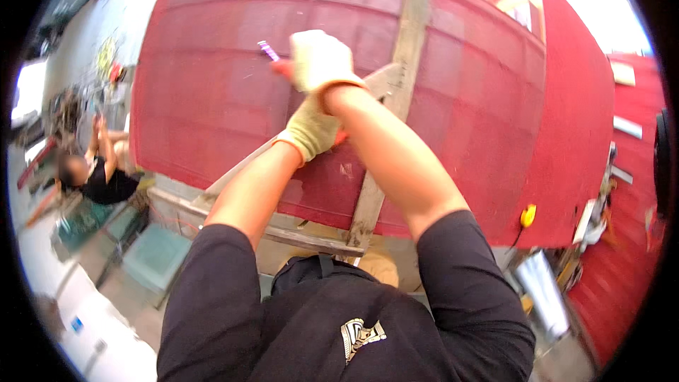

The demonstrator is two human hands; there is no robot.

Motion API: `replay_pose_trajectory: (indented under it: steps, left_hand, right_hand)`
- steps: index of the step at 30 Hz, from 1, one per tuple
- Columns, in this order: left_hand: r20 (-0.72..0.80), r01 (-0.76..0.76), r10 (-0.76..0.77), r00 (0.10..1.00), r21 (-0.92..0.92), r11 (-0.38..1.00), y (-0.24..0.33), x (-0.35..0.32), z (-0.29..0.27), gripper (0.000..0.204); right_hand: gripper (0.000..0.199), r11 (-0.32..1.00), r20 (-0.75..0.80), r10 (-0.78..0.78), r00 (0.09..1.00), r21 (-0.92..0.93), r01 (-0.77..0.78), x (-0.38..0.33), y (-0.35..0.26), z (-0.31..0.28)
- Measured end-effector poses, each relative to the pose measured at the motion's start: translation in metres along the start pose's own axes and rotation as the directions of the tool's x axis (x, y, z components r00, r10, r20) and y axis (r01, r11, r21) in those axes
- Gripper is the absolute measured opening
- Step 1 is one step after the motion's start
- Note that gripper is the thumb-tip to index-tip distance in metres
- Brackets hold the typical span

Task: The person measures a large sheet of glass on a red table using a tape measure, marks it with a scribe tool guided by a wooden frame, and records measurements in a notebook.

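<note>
The person leans over a broad red panel, arms stretched forward so that the right forearm passes close above the left hand. The right hand, in a pale knit glove, is closed around a slim purple tool; motion blurs it too much for me to say whether it is a marker or a blade. It points up and to the left, over the panel and left of a long wooden plank. The left hand, gloved too, lies over the diagonal wooden brace that meets the plank; its fingers are hidden, so I cannot tell whether they grip or only press.

What worries me is that wooden frame: if the left hand bears down unevenly, it could pivot on the panel and spoil the alignment. With the hands so close together, a slip of the tool could catch the left glove or forearm, worse if its tip is sharp. The long reach may also cost some control. A yellow tape measure, near the panel's lower right edge, could be knocked off by a careless elbow.
</note>
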State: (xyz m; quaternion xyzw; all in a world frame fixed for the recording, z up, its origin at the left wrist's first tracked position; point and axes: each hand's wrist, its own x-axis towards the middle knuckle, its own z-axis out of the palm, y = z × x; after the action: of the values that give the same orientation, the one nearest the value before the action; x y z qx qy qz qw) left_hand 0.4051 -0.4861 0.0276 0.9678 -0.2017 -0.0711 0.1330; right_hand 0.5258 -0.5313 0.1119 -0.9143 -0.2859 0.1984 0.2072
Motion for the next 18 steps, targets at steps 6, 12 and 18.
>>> replay_pose_trajectory:
  steps: [6, 12, 18]
  left_hand:
    - [-0.391, -0.130, 0.148, 0.908, 0.071, 0.989, 0.021, 0.025, 0.043, 0.047]
    - [-0.341, -0.082, 0.088, 0.936, 0.032, 0.996, 0.038, 0.033, 0.050, 0.047]
    - [-0.175, -0.033, 0.034, 0.984, 0.005, 0.999, 0.028, 0.018, 0.074, 0.054]
  right_hand:
    - [0.023, 0.961, 0.155, -0.056, 0.986, -0.260, 0.096, 0.014, -0.024, 0.068]
    - [0.021, 0.998, 0.169, -0.035, 0.985, -0.042, 0.043, 0.008, -0.003, 0.088]
    - [0.025, 0.832, 0.552, 0.024, 0.834, 0.451, -0.323, 0.012, 0.042, 0.045]
